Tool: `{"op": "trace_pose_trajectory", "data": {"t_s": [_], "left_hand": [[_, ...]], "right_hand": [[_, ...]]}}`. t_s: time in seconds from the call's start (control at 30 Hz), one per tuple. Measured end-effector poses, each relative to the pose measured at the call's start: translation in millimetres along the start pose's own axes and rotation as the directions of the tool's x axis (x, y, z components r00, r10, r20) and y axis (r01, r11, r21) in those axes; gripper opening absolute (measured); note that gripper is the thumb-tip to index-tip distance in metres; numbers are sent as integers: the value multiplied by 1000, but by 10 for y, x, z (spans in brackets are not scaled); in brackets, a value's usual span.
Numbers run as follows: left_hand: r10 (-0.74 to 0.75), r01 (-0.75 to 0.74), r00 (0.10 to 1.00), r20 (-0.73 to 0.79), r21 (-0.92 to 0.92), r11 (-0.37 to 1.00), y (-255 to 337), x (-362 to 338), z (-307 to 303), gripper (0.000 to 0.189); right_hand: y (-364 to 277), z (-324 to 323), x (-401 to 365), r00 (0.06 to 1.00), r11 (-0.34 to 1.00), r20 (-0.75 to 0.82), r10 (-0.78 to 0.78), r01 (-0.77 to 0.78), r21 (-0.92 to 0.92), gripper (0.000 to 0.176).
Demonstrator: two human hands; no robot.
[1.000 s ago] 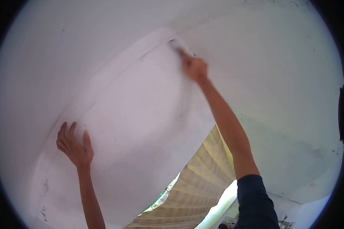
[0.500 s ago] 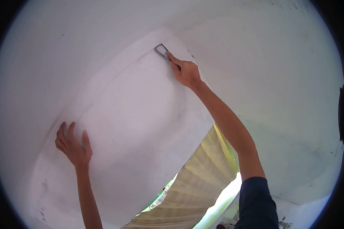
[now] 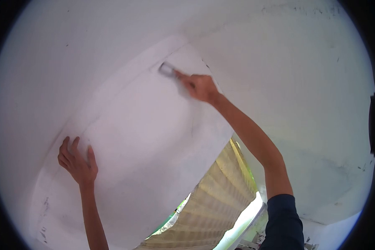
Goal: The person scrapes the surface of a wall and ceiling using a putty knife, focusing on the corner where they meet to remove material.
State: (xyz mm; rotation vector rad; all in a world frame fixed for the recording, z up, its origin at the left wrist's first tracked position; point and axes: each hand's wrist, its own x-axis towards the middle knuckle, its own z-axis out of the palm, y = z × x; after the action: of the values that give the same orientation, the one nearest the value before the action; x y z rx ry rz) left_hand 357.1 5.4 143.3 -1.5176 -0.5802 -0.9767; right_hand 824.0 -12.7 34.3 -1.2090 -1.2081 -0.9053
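Note:
My right hand (image 3: 202, 86) grips a small putty knife (image 3: 166, 69), its index finger stretched along the tool towards the blade. The blade is pale in the middle with a darker rim, somewhat blurred, and lies against the white wall surface (image 3: 141, 108) just below a faint grey seam. Lower on the left, my left hand (image 3: 77, 160) rests on the same surface with its fingers spread, holding nothing. Most of the knife's handle is hidden inside my right hand.
A beige pleated curtain (image 3: 214, 196) hangs beyond the lower edge of the white surface, with bright light around it. Another pale wall (image 3: 296, 96) with dark scuffs meets it on the right. A dark object (image 3: 374, 125) stands at the far right edge.
My right hand has drawn the putty knife a little down and to the left along the seam. My left hand stays spread on the surface; the view has shifted slightly.

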Motion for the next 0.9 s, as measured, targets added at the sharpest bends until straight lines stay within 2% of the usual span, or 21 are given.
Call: {"op": "trace_pose_trajectory", "data": {"t_s": [0.03, 0.07, 0.1, 0.13, 0.17, 0.2, 0.3, 0.33, 0.37, 0.43, 0.47, 0.5, 0.53, 0.63, 0.67, 0.7, 0.77, 0.8, 0.83, 0.9], "left_hand": [[-2, 2, 1000, 5, 5, 1000, -23, -28, 25, 44], [-2, 2, 1000, 12, 13, 1000, -31, -34, 30, 44], [5, -5, 1000, 1, 0, 1000, -30, -39, 40, 44], [14, -14, 1000, -5, -15, 1000, -23, -43, 45, 44], [17, -17, 1000, -16, -25, 1000, -31, -47, 44, 44], [10, -10, 1000, -4, -19, 1000, -37, -53, 40, 44], [-21, 21, 1000, 1, -12, 1000, -18, -54, 56, 44], [-15, 15, 1000, -2, -4, 1000, -31, -43, 56, 43], [-9, 9, 1000, -2, 3, 1000, -31, -45, 57, 43], [5, -5, 999, -32, 6, 1000, -46, -15, 84, 43], [16, -16, 999, -33, 7, 1000, -49, -42, 69, 43], [18, -18, 1000, -22, -1, 1000, -33, -61, 60, 43], [12, -12, 1000, -21, -5, 1000, -20, -50, 57, 43], [0, 0, 1000, -7, 18, 1000, -13, -26, 40, 42], [-7, 7, 1000, 2, 27, 1000, -9, -35, 54, 42], [-7, 8, 1000, -19, 33, 999, -14, -28, 79, 42], [12, -10, 999, -35, 43, 999, -42, -43, 90, 42], [14, -14, 1000, -20, 26, 1000, -31, -70, 72, 42], [7, -6, 1000, -21, 14, 1000, -18, -55, 74, 42], [-9, 9, 1000, -12, 22, 1000, -56, -120, 85, 42]], "right_hand": [[-138, -17, -26, 992, 994, 62, -109, 110, -15, 44], [-133, -15, -3, 991, 992, 58, -122, 123, -8, 43], [161, 186, 40, 984, 972, -35, -174, 166, -167, 40], [334, 88, 100, 986, 989, -82, 143, -145, -25, 39], [414, -3, 152, 893, 894, -87, 442, -431, 126, 38], [409, -2, 164, 905, 906, -54, 422, -420, 46, 36], [108, 156, 114, 956, 955, -132, 260, -235, 183, 37], [84, 166, 56, 997, 996, -49, 66, -63, 66, 42], [-25, 127, 2, 996, 994, -70, -50, 57, 97, 43], [27, 89, 17, 995, 995, 0, -99, 99, -29, 43], [113, 68, 75, 992, 992, 5, 130, -130, -9, 43], [176, 40, 155, 936, 936, 17, 351, -352, 9, 44], [175, 40, 202, 831, 817, 16, 555, -549, 175, 45], [-59, 192, 90, 944, 943, -72, 322, -313, 113, 41], [-128, 198, -4, 996, 998, -63, 57, -58, -2, 41], [-212, 69, -64, 986, 987, 161, 45, -69, 146, 47], [8, 247, -37, 988, 982, -21, 151, -152, -114, 39], [-9, 130, 1, 907, 907, -61, 416, -409, 106, 40], [-43, 1, 33, 832, 818, 26, 554, -550, 165, 39], [-254, 31, -58, 881, 872, 91, 463, -472, 129, 41]]}}
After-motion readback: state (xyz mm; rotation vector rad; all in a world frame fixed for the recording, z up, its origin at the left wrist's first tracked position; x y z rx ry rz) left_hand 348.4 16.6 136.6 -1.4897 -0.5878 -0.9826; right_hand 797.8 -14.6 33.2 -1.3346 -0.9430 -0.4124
